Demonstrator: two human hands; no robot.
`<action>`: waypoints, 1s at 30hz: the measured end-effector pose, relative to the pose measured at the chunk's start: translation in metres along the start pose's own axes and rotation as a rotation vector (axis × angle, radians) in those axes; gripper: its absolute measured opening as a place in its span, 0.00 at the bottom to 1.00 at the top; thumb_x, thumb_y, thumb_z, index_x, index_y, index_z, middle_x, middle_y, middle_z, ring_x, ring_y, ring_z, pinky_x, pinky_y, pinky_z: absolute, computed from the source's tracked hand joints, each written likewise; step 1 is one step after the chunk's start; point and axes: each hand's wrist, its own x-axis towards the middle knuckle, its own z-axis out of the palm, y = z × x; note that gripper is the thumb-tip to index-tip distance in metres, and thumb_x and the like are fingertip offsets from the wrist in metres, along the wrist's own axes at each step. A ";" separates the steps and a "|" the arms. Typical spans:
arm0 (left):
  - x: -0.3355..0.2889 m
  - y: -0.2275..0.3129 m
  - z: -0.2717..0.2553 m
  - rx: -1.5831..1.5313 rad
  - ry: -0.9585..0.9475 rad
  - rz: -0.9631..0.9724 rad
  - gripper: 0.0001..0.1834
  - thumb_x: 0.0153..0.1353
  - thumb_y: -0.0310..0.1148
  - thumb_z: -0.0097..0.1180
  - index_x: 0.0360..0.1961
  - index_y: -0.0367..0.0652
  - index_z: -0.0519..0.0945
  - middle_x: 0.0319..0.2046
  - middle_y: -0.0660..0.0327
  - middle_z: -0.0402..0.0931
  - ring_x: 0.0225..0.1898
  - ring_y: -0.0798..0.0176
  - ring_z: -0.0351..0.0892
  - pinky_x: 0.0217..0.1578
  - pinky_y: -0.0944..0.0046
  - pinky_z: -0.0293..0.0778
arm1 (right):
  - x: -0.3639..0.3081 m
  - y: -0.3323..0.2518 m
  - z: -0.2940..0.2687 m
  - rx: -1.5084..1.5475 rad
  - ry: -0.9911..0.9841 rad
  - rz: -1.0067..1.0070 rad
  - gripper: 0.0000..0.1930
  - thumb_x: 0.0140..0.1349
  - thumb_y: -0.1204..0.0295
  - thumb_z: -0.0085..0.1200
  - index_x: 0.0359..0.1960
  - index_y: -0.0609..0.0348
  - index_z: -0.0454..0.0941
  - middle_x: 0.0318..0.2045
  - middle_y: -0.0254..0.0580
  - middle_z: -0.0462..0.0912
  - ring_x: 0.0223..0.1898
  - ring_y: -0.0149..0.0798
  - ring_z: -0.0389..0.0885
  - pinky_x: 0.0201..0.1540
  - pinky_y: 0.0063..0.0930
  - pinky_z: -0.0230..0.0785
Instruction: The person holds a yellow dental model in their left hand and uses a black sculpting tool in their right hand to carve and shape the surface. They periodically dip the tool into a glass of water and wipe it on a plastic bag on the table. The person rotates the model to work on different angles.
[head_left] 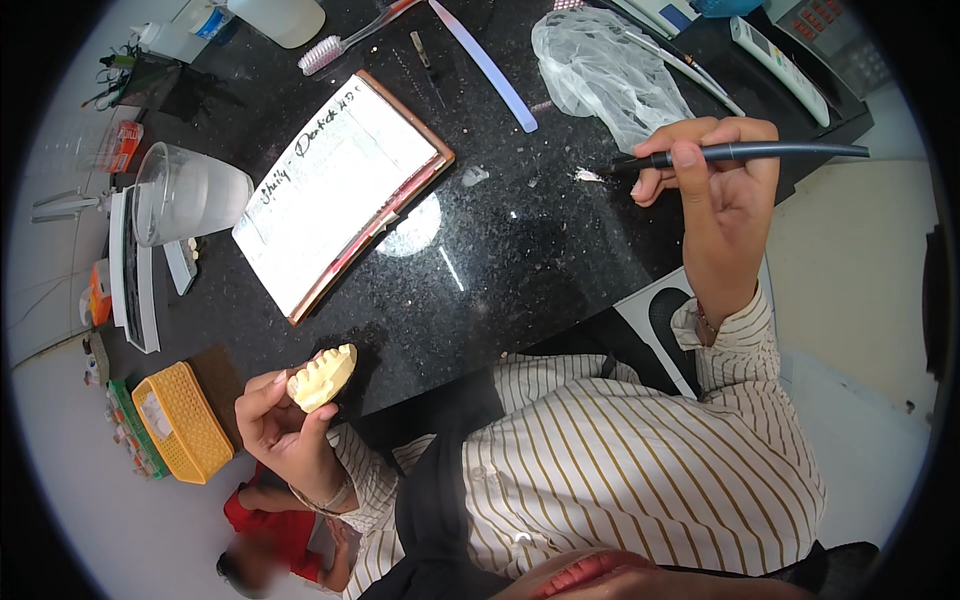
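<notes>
My left hand is closed around a pale yellow dental cast with a row of teeth. Thumb and fingers grip it just above the table's near edge. On the right, my right hand pinches a slim black pen-like tool with a long tapered end pointing right. Its dark left end is over the table, close to a small heap of pinkish-white crumbs. Whether that end is a nib or bristles, I cannot make out.
An open notebook lies on the black speckled table. Beside it stands a clear plastic cup. Farther back are a toothbrush, a lilac strip, a plastic bag and a white remote. A yellow basket sits left; a person in red is beyond.
</notes>
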 end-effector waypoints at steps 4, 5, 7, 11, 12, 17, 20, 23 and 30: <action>0.001 -0.002 -0.001 -0.008 -0.018 -0.001 0.23 0.43 0.27 0.66 0.40 0.39 0.70 0.38 0.58 0.68 0.39 0.67 0.71 0.42 0.70 0.68 | 0.000 0.000 0.002 -0.008 -0.001 -0.001 0.09 0.61 0.81 0.41 0.38 0.60 0.54 0.31 0.50 0.75 0.25 0.30 0.74 0.30 0.19 0.70; 0.000 -0.002 0.000 -0.001 -0.013 0.004 0.23 0.43 0.27 0.66 0.40 0.39 0.70 0.38 0.58 0.68 0.39 0.67 0.71 0.42 0.70 0.68 | 0.000 0.000 0.002 -0.012 -0.008 0.010 0.09 0.61 0.81 0.41 0.38 0.60 0.54 0.31 0.50 0.75 0.25 0.30 0.74 0.30 0.19 0.70; 0.000 -0.002 -0.001 0.012 -0.004 0.012 0.23 0.43 0.27 0.66 0.40 0.39 0.70 0.38 0.58 0.68 0.39 0.66 0.70 0.42 0.70 0.68 | 0.000 -0.001 0.003 -0.021 -0.022 0.032 0.09 0.61 0.81 0.41 0.38 0.60 0.54 0.31 0.50 0.75 0.25 0.30 0.75 0.30 0.19 0.70; 0.000 -0.001 -0.001 0.011 0.003 0.009 0.23 0.43 0.28 0.66 0.40 0.39 0.70 0.38 0.57 0.68 0.39 0.66 0.70 0.42 0.69 0.68 | 0.000 -0.002 0.003 -0.005 0.008 0.017 0.09 0.61 0.81 0.42 0.38 0.61 0.54 0.31 0.50 0.75 0.25 0.30 0.75 0.30 0.19 0.71; 0.000 -0.002 -0.001 0.005 0.002 0.006 0.23 0.43 0.28 0.66 0.39 0.39 0.69 0.38 0.57 0.68 0.39 0.66 0.70 0.42 0.69 0.68 | 0.000 -0.003 0.004 -0.014 0.014 0.022 0.09 0.61 0.81 0.42 0.38 0.61 0.55 0.31 0.50 0.75 0.25 0.30 0.75 0.30 0.19 0.71; 0.000 -0.002 -0.001 -0.009 0.003 0.004 0.23 0.43 0.29 0.66 0.40 0.39 0.69 0.38 0.57 0.68 0.40 0.66 0.70 0.42 0.69 0.68 | 0.001 -0.002 0.004 -0.040 -0.006 0.004 0.09 0.61 0.81 0.42 0.38 0.62 0.55 0.31 0.50 0.75 0.25 0.30 0.75 0.29 0.18 0.71; 0.000 -0.003 -0.001 0.003 0.013 -0.003 0.23 0.43 0.30 0.67 0.40 0.39 0.70 0.37 0.58 0.68 0.39 0.66 0.70 0.42 0.69 0.68 | 0.001 -0.001 0.004 -0.029 0.001 0.012 0.10 0.60 0.82 0.43 0.38 0.62 0.55 0.31 0.51 0.75 0.25 0.30 0.76 0.29 0.18 0.72; -0.001 -0.004 -0.001 0.022 0.020 -0.006 0.24 0.42 0.32 0.68 0.40 0.39 0.70 0.37 0.58 0.68 0.39 0.67 0.70 0.41 0.70 0.68 | 0.001 -0.001 0.004 -0.053 -0.018 0.005 0.10 0.60 0.83 0.43 0.38 0.62 0.55 0.31 0.51 0.75 0.25 0.30 0.76 0.29 0.18 0.72; 0.000 -0.003 -0.002 0.044 0.007 0.002 0.25 0.43 0.34 0.68 0.40 0.39 0.69 0.36 0.59 0.68 0.38 0.67 0.69 0.41 0.70 0.68 | -0.001 -0.001 0.005 -0.052 -0.029 -0.082 0.11 0.59 0.84 0.43 0.38 0.64 0.55 0.31 0.52 0.75 0.25 0.31 0.76 0.29 0.18 0.72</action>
